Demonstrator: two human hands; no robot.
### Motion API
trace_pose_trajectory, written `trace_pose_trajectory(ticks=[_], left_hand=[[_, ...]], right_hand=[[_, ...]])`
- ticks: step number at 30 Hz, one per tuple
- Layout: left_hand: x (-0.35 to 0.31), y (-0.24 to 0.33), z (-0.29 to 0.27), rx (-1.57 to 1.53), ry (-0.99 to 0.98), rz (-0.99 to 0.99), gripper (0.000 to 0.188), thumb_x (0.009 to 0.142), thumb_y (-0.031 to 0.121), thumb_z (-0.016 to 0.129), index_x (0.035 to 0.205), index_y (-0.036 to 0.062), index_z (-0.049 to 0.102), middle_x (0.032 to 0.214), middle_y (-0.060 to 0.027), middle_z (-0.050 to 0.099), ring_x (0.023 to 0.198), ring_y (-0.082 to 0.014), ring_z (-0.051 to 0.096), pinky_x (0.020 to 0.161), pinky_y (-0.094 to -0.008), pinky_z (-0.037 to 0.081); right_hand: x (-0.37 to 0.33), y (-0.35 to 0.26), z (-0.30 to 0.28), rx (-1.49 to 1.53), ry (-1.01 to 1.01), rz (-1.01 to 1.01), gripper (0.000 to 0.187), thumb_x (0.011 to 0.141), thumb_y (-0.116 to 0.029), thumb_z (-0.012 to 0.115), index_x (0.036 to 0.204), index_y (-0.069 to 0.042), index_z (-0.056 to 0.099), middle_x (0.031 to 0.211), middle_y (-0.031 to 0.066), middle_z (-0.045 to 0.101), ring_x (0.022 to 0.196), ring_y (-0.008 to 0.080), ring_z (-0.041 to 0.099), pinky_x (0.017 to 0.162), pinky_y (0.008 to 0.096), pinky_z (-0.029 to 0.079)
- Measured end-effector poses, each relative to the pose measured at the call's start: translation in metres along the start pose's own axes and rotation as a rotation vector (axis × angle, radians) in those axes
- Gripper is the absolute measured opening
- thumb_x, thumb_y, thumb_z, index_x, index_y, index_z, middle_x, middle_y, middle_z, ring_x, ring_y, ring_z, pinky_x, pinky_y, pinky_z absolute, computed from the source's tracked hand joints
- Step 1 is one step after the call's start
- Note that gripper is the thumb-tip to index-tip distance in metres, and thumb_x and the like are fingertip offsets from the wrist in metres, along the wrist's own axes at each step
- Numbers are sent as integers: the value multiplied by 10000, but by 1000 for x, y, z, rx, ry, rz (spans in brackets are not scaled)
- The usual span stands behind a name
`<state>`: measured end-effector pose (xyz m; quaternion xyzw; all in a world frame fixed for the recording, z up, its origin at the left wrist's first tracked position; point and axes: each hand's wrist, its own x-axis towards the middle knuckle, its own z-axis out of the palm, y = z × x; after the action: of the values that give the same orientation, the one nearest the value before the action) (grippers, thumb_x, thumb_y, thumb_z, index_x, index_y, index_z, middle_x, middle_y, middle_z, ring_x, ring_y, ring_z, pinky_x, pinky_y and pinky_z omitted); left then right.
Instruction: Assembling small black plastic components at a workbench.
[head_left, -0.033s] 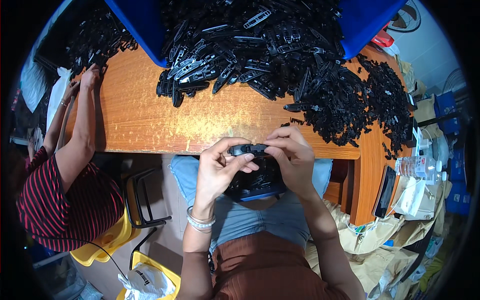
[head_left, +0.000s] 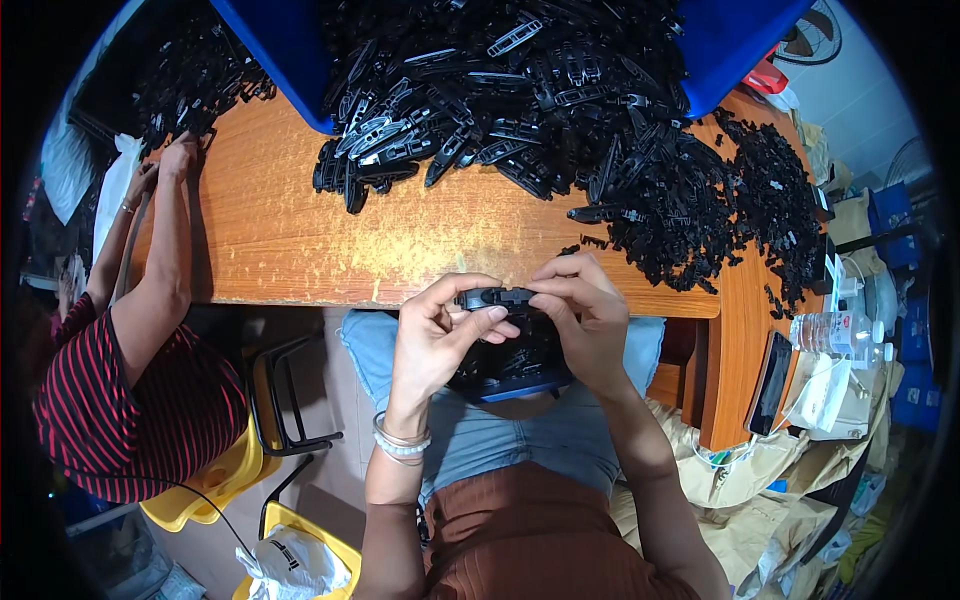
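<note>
Over the table's front edge, a long black plastic part is held level between both my hands. My left hand, with bracelets at its wrist, pinches the part's left end between thumb and fingers. At the part's right end, the thumb and fingertips of my right hand close on it. The fingers partly hide the part, so whether a smaller piece sits in it cannot be told. Just below, a blue-rimmed container on my lap holds similar black parts.
A large heap of long black parts spills between blue walls onto the wooden table. Small black pieces lie to its right. A phone and clear bottle are at right. Leftward, a person in stripes reaches across the table.
</note>
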<state>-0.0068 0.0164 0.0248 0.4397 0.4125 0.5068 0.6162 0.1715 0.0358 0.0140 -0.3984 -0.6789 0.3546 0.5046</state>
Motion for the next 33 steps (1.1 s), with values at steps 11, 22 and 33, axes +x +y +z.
trace_pose_trajectory(ticks=[11, 22, 33], left_hand=[[-6, -2, 4, -107, -20, -33, 224, 860, -65, 591, 1082, -82, 567, 900, -156, 665, 812, -201, 688, 695, -245, 583], [-3, -12, 9, 198, -78, -92, 175, 829, -40, 634, 1003, -42, 626, 760, -70, 655, 618, -85, 622, 559, -182, 501], [117, -27, 15, 1088, 161, 560, 239, 821, 40, 583, 1050, -26, 596, 911, -207, 626, 724, -374, 626, 644, -423, 512]], right_hand=[[-5, 0, 0, -123, 43, -127, 83, 793, 24, 652, 876, 27, 647, 943, 113, 585, 841, 148, 559, 686, 233, 450], [-33, 7, -15, 352, -134, 546, 244, 839, -32, 664, 1063, 40, 599, 779, 32, 631, 677, 66, 570, 630, 191, 447], [-25, 34, -38, -397, -11, -62, 150, 816, -3, 617, 961, 35, 618, 848, 123, 602, 723, 215, 614, 627, 293, 476]])
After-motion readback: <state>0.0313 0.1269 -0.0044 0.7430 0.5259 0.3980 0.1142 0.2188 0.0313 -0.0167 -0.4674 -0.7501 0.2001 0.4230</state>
